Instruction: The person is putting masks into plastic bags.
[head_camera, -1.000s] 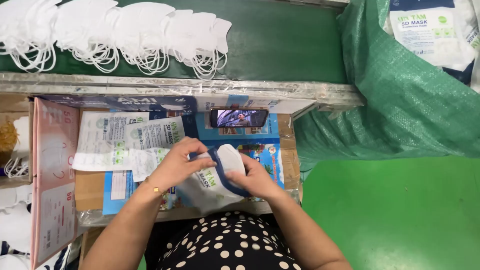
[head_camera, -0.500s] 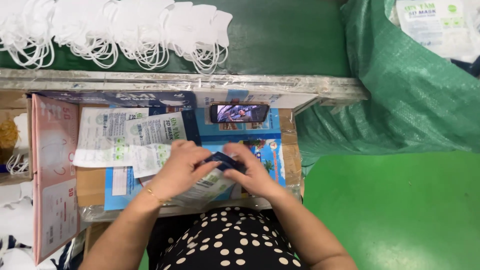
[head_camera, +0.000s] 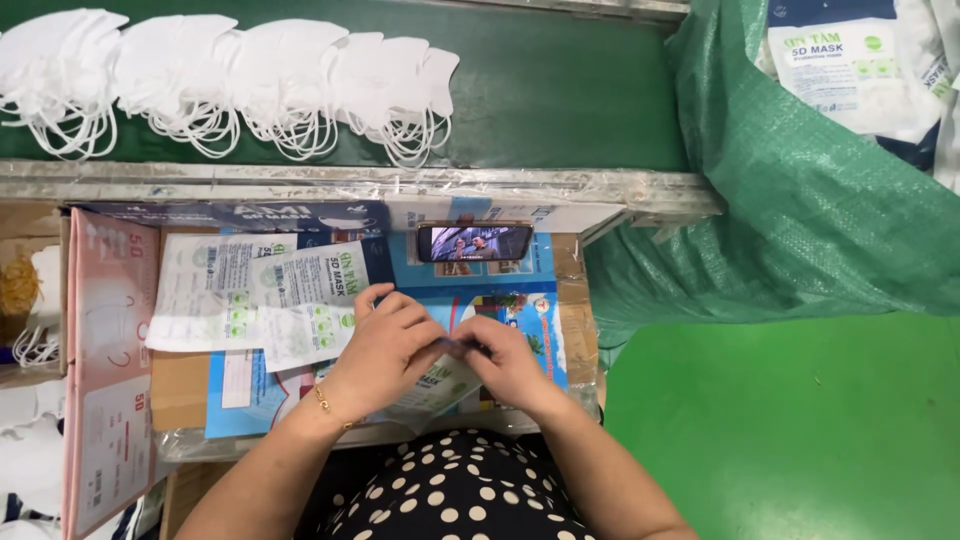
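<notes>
Left hand (head_camera: 385, 345) and right hand (head_camera: 510, 362) both pinch a flat glossy plastic pouch (head_camera: 435, 385) at bench centre, just below the hands. Slim phone (head_camera: 474, 242) at 12 o'clock; soft white masks (head_camera: 230, 85) fanned at 11 o'clock on the green belt (head_camera: 560, 90).

White masks (head_camera: 230, 85); dark green belt (head_camera: 560, 90); green woven sack (head_camera: 800, 200); black white-dotted garment (head_camera: 450, 495).

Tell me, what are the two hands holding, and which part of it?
Both hands, left hand and right hand, pinch the dark top edge of a flat printed pouch, where their fingertips meet.
</notes>
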